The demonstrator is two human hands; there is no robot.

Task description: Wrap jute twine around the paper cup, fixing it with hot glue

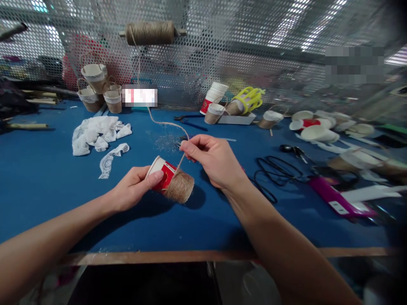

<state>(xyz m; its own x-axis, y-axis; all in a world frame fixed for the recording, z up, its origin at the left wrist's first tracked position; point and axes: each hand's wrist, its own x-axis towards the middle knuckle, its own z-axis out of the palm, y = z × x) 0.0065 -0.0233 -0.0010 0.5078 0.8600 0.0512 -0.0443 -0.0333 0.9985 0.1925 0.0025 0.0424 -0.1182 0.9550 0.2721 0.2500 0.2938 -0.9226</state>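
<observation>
A red and white paper cup (165, 181) lies tilted on its side in my left hand (140, 184), whose thumb presses on its wall near the rim. Brown twine (181, 186) is wound in close rows around the base half of the cup. From the windings a strand rises to my right hand (210, 154), where thumb and fingers pinch it. Beyond that pinch the twine (167, 123) runs loosely back over the table and up to a large spool (150, 33) on a bar at the mesh panel.
White lace (92, 131) lies in a heap at left, near finished twine-wrapped cups (95, 82). Pliers (190, 120), stacked paper cups (214, 97) and a yellow plastic holder (249, 100) stand behind. Rightward are a black cable (270, 169), keys (294, 151), a purple device (338, 197) and loose cups (319, 133).
</observation>
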